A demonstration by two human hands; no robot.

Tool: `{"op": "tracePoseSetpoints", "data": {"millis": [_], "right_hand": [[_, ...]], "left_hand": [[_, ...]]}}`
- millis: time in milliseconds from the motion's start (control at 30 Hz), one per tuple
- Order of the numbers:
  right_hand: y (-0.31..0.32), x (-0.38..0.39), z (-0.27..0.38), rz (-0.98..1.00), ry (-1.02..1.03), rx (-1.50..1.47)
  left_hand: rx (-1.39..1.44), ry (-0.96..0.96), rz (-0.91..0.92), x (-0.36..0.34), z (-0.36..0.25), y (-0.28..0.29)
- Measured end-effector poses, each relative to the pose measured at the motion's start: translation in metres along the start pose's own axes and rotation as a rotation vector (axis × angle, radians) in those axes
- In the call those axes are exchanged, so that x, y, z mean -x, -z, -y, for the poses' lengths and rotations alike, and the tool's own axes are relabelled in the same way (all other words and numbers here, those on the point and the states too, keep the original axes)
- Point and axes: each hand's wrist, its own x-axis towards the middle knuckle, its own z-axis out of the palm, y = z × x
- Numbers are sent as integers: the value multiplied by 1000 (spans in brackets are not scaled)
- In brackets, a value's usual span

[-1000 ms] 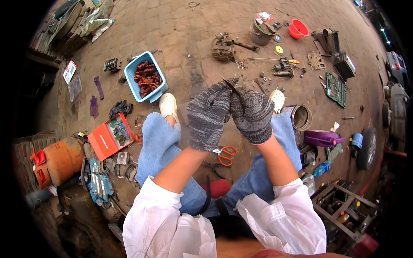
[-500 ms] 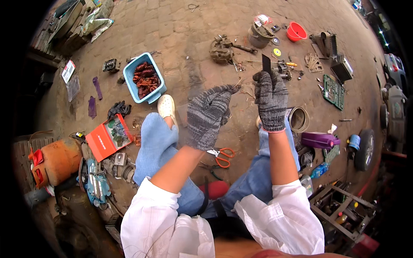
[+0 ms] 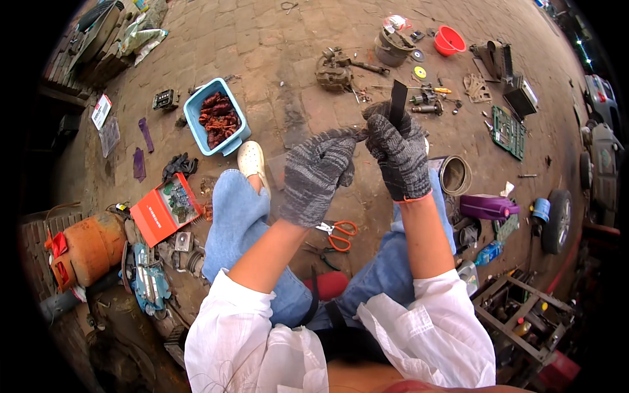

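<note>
Both hands wear grey-black knitted gloves and meet in front of me. My right hand (image 3: 397, 157) is closed round a dark flat blade (image 3: 398, 101), which points up and away from me. Just to its left, my left hand (image 3: 320, 173) is closed in a pinch, its fingertips touching or nearly touching the right glove. What the left fingers hold is hidden. Beyond my left foot stands a light-blue basin (image 3: 237, 139) with reddish-brown coils of wire (image 3: 219, 121) in it. Orange-handled scissors (image 3: 342, 234) and pliers (image 3: 322, 255) lie on the ground between my legs.
A greasy metal part (image 3: 334, 72), a dark bucket (image 3: 393, 49) and a red bowl (image 3: 449, 40) stand ahead. Rightward are a green tool case (image 3: 508, 133), purple jug (image 3: 488, 207) and wheel (image 3: 557, 221). Leftward lie a red box (image 3: 157, 213) and an orange gas cylinder (image 3: 95, 249).
My right hand has moved left and a little toward me with the blade, up against my left fingertips. The left hand has barely moved; the thin strand at its fingertips is now hidden.
</note>
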Motion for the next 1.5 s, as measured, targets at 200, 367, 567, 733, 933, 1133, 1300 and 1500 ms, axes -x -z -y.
{"op": "tracePoseSetpoints", "data": {"millis": [200,367,567,733,933,1133,1300,1500], "right_hand": [[1,3,2,-4,122,32],[7,3,4,-70,380,305],[10,6,7,-98,458,413],[12,3,-1,-87,628,493],[5,2,3,-113,482,374],[1,4,3,-126,412,309],[-4,4,12,-118,153,88],[11,-13,-13,-101,636,532]], "left_hand": [[-249,-236,-56,-3,3,-4],[-514,-358,-33,-4,0,-6],[-661,-548,-8,-8,2,-1],[-782,-631,-39,-8,-1,-3],[-860,-712,-34,-11,2,-1],[-609,-470,9,-7,-2,-6],[-318,-174,82,-2,-14,-8],[-261,-241,-37,-6,-8,1]]}}
